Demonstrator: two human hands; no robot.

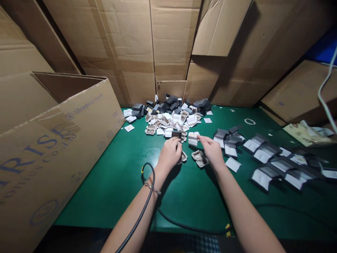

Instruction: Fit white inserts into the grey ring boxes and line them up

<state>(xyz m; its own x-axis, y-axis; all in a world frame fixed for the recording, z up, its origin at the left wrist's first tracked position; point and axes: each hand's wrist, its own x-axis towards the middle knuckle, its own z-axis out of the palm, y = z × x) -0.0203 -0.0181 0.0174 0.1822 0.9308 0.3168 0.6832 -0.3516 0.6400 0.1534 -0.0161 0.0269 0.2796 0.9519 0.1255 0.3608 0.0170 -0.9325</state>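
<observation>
In the head view my left hand (170,153) is closed with its fingertips on a small black box (176,134). To its right, the thumb and fingers of my right hand (212,150) pinch the edge of a folded white card (193,138). Below the card, a crumpled greyish-white tray insert (200,159) lies on the green tabletop. Another pale insert (183,156) is partly hidden behind my left hand. Just beyond both hands spreads a pile of white and beige inserts (168,120), with black boxes (172,100) heaped behind it.
A large open carton (92,105) stands on the left. On the right lie several black-and-white opened boxes (265,154) and a white ring (250,121). A black cable (184,225) crosses the table front and loops over my left wrist. Cardboard sheets (126,42) wall the back.
</observation>
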